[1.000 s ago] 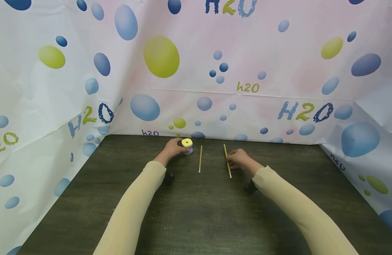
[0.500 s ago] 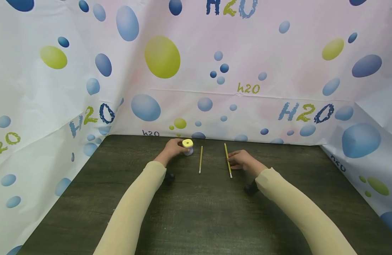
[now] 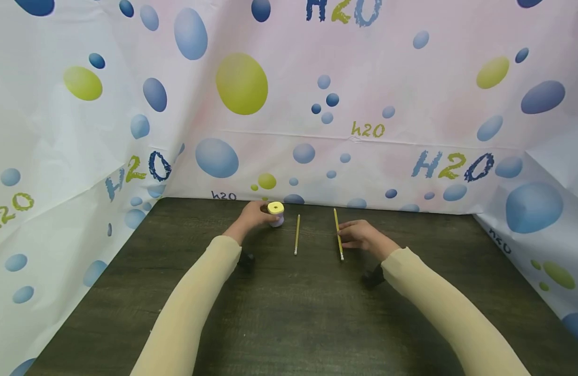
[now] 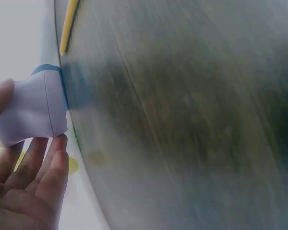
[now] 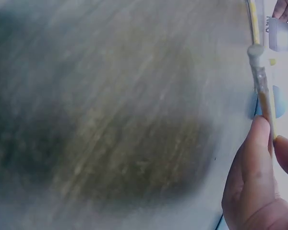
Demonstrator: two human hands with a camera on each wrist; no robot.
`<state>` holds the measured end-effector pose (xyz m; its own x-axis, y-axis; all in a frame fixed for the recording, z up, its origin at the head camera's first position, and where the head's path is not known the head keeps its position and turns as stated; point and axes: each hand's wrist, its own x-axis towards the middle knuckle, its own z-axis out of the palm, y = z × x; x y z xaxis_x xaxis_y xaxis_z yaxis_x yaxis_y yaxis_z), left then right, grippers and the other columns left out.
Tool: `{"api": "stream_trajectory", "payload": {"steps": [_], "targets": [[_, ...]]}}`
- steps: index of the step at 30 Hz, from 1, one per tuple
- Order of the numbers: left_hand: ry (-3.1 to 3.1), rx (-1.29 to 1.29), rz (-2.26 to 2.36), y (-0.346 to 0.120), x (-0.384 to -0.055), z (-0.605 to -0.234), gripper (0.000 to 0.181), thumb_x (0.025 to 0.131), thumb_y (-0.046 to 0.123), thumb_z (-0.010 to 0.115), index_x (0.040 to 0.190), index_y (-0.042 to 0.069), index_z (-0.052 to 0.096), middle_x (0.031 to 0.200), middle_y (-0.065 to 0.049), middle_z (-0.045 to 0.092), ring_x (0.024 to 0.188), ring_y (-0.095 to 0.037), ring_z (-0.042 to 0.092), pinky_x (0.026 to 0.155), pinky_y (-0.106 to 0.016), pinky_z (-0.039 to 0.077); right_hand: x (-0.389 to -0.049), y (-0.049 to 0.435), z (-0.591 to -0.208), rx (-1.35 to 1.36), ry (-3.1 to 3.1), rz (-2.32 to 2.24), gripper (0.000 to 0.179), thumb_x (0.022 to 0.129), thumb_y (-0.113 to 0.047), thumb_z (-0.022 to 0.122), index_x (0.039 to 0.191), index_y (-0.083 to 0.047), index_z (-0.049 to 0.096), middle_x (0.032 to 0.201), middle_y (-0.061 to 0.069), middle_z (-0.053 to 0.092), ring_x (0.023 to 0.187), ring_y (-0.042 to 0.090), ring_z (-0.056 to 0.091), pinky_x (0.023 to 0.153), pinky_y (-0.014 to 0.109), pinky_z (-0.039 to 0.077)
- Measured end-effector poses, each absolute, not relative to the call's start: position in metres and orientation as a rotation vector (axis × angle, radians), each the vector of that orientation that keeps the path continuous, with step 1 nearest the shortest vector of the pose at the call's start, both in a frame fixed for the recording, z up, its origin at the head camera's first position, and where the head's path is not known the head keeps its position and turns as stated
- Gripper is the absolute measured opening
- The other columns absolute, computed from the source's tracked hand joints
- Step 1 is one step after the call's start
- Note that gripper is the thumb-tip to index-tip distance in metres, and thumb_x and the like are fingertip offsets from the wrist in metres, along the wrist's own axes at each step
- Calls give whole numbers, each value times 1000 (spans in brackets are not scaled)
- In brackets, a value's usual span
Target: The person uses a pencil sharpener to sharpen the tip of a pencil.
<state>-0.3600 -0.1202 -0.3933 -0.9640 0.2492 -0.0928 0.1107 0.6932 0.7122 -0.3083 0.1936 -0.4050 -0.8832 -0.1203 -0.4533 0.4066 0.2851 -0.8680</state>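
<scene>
My left hand (image 3: 252, 215) holds a small pencil sharpener (image 3: 276, 214) at the back of the table, thumb on one side and fingers on the other. It has a yellow top with a dark hole; in the left wrist view its pale lavender body (image 4: 31, 108) narrows at the middle above a blue base. My right hand (image 3: 364, 237) pinches a yellow pencil (image 3: 336, 222) between thumb and fingertips. The pencil's point faces away, and its white eraser (image 5: 256, 51) shows large in the right wrist view. Between the hands, a second yellow pencil (image 3: 297, 235) lies on the table.
The dark wood-look table (image 3: 289, 313) ends at a white backdrop (image 3: 289, 120) printed with blue and green drops and H2O lettering. This backdrop also stands along the left and right sides. Dark wrist-worn devices hang below both wrists.
The right hand has moved slightly right, its fingers now less bunched, and the pencil it pinches has become a little more upright in view. The left hand keeps its hold on the sharpener.
</scene>
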Motion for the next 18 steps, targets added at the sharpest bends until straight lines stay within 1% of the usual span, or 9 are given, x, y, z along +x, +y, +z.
{"api": "stream_trajectory", "payload": {"steps": [4, 7, 14, 18], "targets": [[2724, 308, 1107, -123, -359, -388, 67, 95, 26, 72, 150, -4, 46, 146, -27, 55, 136, -43, 53, 111, -52, 46, -307, 195, -403, 218, 2113, -1643, 51, 105, -4, 51, 151, 11, 38, 149, 28, 52, 124, 28, 60, 92, 33, 60], [2723, 320, 1103, -125, -357, -384, 66, 95, 26, 72, 149, -4, 47, 146, -27, 55, 136, -43, 53, 111, -53, 46, -306, 195, -401, 196, 2106, -1650, 51, 105, -4, 51, 152, 11, 37, 149, 28, 53, 123, 28, 60, 93, 33, 60], [2728, 339, 1126, -127, -350, -378, 64, 96, 25, 71, 148, -5, 48, 144, -27, 56, 134, -42, 55, 111, -52, 47, -302, 197, -391, 178, 2137, -1612, 52, 106, -7, 51, 153, 9, 36, 154, 29, 47, 137, 36, 54, 87, 27, 61], [2730, 343, 1118, -131, -347, -375, 63, 96, 25, 71, 147, -4, 49, 143, -27, 57, 133, -42, 55, 109, -52, 48, -299, 200, -388, 136, 2143, -1599, 53, 106, -9, 51, 154, 9, 35, 154, 29, 46, 134, 34, 57, 86, 26, 60]]}}
